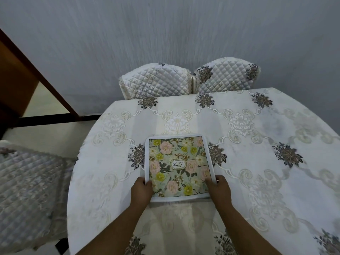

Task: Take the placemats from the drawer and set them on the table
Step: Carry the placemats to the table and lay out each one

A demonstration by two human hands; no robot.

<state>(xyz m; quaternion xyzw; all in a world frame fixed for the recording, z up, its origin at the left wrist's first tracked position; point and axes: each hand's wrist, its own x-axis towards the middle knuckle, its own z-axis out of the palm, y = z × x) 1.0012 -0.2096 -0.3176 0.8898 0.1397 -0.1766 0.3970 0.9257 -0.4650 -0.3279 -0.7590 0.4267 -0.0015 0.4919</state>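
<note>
A floral placemat [177,162] with a white border and a "GARDEN" label lies flat near the front middle of the table [257,129], which wears a pale cloth with dark flower motifs. My left hand [141,190] grips the mat's near left edge, thumb on top. At the near right edge my right hand [219,188] holds it the same way, fingers curled round the border. Whether more mats lie stacked beneath it cannot be made out. No drawer is in view.
Two quilted chair backs [156,81] [226,76] stand against the grey wall beyond the table's far edge. Another quilted chair [27,184] sits at the left of the table. A brown wooden panel [16,74] leans at the far left.
</note>
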